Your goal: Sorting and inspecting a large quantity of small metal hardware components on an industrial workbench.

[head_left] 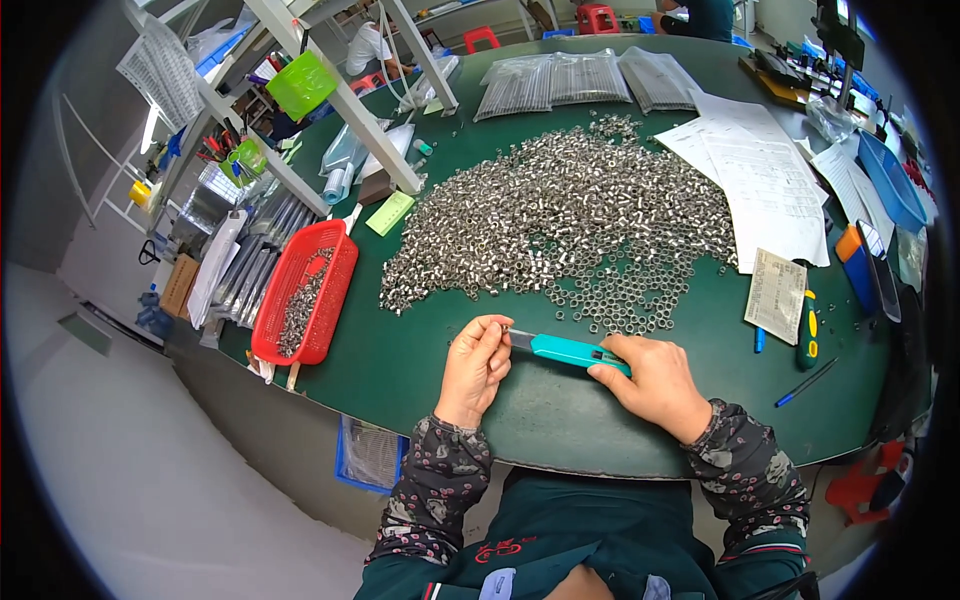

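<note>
My right hand [658, 382] is wrapped round the handle of a teal utility knife [565, 350], its thumb along the top. The grey blade [521, 341] points left, toward my left hand [472, 370]. Thumb and forefinger of that hand pinch a small metal ring [506, 329] right at the blade's tip. Whether the blade is inside the ring or only against it, I cannot tell. Beyond both hands spreads a large heap of small shiny metal rings [560, 215] on the green table [420, 385], thinning to a single layer at its near edge.
To the left stands a red basket [345, 290] holding more metal pieces. Bagged tubes [590, 78] lie behind the heap. Paper sheets [775, 190], a yellow-green tool [808, 330] and a pen [806, 383] lie to the right. A white shelf post [340, 95] rises at the back left.
</note>
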Available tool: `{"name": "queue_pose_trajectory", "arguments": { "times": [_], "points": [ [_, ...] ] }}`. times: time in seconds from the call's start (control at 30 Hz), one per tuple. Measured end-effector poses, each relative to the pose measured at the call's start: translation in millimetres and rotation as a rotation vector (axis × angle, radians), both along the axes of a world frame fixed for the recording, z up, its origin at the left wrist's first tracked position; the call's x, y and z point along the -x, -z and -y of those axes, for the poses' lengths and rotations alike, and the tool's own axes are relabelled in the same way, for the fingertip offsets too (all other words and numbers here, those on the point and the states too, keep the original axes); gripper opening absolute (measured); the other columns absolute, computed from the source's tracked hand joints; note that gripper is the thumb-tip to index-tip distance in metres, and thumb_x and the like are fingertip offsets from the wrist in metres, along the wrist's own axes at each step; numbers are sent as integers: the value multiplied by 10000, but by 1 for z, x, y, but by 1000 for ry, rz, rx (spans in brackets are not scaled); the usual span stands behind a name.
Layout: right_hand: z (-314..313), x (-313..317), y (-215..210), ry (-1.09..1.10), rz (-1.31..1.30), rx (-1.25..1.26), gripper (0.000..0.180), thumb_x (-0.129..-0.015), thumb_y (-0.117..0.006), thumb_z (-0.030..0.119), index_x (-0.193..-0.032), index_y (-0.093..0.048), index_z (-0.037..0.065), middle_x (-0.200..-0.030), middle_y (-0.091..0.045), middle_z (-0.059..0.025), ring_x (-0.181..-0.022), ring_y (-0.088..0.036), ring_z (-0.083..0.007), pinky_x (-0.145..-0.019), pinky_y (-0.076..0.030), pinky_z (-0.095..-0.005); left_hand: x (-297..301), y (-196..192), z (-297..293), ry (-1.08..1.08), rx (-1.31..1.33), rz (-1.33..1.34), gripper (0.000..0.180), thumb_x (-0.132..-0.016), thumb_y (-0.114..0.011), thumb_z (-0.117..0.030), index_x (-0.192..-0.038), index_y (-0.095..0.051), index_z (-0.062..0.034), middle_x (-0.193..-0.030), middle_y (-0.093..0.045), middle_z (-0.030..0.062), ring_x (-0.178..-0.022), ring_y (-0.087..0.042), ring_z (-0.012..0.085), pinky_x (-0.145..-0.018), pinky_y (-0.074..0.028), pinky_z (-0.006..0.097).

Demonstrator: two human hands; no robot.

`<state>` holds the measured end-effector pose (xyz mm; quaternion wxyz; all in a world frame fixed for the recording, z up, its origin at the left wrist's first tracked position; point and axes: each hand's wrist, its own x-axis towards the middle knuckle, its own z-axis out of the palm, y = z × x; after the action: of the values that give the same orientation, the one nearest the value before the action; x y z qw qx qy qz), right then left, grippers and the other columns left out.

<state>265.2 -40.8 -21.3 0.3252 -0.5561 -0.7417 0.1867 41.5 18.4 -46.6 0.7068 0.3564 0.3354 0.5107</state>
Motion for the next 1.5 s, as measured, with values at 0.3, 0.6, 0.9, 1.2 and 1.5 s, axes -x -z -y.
{"name": "queue_pose_trajectory", "arguments": {
  "times": [0.3, 0.6, 0.9, 1.2, 1.5],
  "points": [
    [-3, -3, -3, -46, -21, 148, 260, -778, -598, 308, -853, -600, 59, -681, -587, -138, -614, -563, -325, -548, -420, -413, 2, 3, 1, 2, -10, -62, 143, -902, -514, -164, -900, -550, -26, -665, -494, -6, -471, -356, 13, -381, -255, 145],
    [0, 1, -2, 17, 186, -354, 220, -710, -669, 249, -808, -572, 77, -626, -507, -61, -599, -551, -228, -499, -430, -348, 0, 5, 1, -2, 18, -128, 200, -918, -487, -222, -859, -546, -41, -638, -482, -14, -453, -326, 12, -384, -236, 155],
    [-6, -6, 0, 127, 103, -410, 254, -709, -676, 233, -870, -578, 62, -639, -512, -61, -588, -537, -237, -500, -419, -347, -5, -5, 4, 38, 0, -89, 192, -928, -463, -208, -892, -545, -38, -721, -521, 34, -459, -332, 16, -369, -242, 143],
    [-6, -6, 6, 65, 24, -210, 254, -751, -638, 290, -861, -598, 64, -662, -567, -90, -611, -572, -268, -534, -439, -384, -1, 0, 0, 28, -28, 10, 151, -916, -471, -125, -999, -548, -24, -815, -543, 40, -531, -385, 28, -392, -281, 138],
    [-5, -6, 0, 7, -76, 49, 272, -760, -623, 288, -888, -614, 49, -736, -609, -145, -666, -592, -324, -581, -455, -391, -3, 4, 1, 26, -67, 9, 112, -887, -513, -79, -987, -519, -30, -780, -525, 12, -556, -406, 30, -399, -304, 144]
  ]
}}
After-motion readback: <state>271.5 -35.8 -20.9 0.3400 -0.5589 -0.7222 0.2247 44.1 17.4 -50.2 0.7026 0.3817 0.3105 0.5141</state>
